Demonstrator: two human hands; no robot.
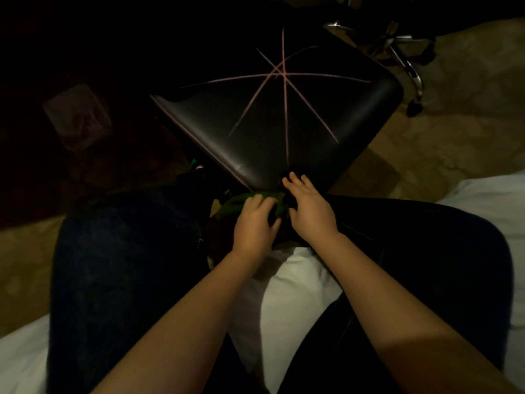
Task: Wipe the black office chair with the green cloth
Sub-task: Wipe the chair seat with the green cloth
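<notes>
The black office chair (272, 115) stands in front of my knees, its seat marked with several pink lines that cross in a star. The green cloth (241, 201) lies bunched just below the seat's near corner, between my legs. My left hand (255, 223) grips the cloth with curled fingers. Beside it, my right hand (308, 207) has its fingers stretched out, the fingertips touching the seat's near edge. It holds nothing that I can see.
I sit on a white bed (287, 288), legs in dark trousers either side. A second chair's chrome base with castors (409, 64) stands at the back right on patterned beige carpet (454, 132). The left side is very dark.
</notes>
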